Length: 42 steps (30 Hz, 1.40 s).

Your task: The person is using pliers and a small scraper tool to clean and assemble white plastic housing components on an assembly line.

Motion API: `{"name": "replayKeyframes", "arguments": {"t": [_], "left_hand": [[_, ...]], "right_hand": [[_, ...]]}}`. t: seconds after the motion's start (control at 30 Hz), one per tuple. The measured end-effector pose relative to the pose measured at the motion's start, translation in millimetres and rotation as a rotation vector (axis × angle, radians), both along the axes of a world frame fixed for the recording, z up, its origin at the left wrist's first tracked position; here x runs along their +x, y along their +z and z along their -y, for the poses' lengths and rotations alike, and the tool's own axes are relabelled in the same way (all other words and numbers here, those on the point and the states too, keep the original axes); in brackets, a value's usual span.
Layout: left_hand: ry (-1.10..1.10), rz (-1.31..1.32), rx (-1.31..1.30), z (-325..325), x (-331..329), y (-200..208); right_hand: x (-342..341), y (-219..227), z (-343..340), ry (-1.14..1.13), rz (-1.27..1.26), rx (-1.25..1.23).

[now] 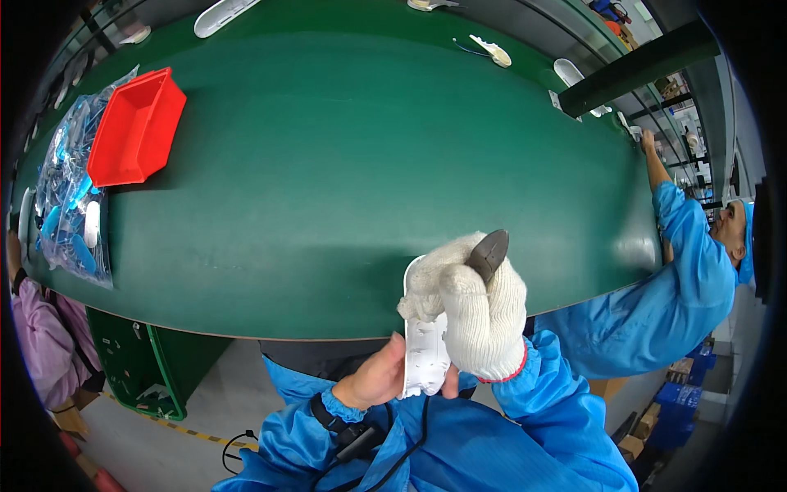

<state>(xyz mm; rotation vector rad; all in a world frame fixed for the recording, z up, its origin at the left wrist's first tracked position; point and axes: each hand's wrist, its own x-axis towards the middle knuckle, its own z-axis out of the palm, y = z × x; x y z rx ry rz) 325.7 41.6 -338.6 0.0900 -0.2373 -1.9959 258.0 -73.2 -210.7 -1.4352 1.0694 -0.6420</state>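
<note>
A long white plastic shell (426,357) is held upright at the green table's near edge. My bare left hand (379,373) is closed round its lower part, fingers on one side and a fingertip showing on the other. Over the upper part of the shell is my right hand (471,303), in a white knitted glove with a red cuff. It is curled shut round a tool whose dark grey, tapered end (489,254) sticks up out of the fist. The tool's other end is hidden by the glove and the shell.
On the green table (328,164), a red bin (135,131) leans on a clear plastic bag (70,180) of blue and white parts at the left. White parts (496,53) lie along the far side. A blue-clothed co-worker (697,254) is at the right, below a dark post (639,66).
</note>
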Motion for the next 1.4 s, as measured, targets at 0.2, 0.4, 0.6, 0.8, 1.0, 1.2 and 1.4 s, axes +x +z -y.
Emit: {"name": "replayKeyframes", "arguments": {"t": [0.2, 0.4, 0.6, 0.8, 1.0, 1.2, 1.4], "left_hand": [[0.015, -0.075, 0.022, 3, 0, -7], [0.039, -0.007, 0.031, 2, 1, -4], [0.026, 0.071, 0.012, 4, 2, -4], [0.008, 0.064, 0.031, 5, -2, -2], [-0.014, 0.068, 0.022, 7, -6, -3], [0.011, 0.031, 0.02, 6, -7, -2], [0.058, -0.013, 0.026, 3, -10, 1]], "right_hand": [[6, 0, 1, -0.007, 0.015, -0.057], [3, -6, 11, -0.084, 0.077, 0.197], [7, -10, 9, -0.139, 0.265, 0.303], [14, -8, 13, -0.216, 0.225, 0.29], [9, -7, 19, -0.179, 0.258, 0.304], [2, -15, 17, -0.214, 0.292, 0.351], [9, -5, 1, -0.259, 0.166, 0.156]]}}
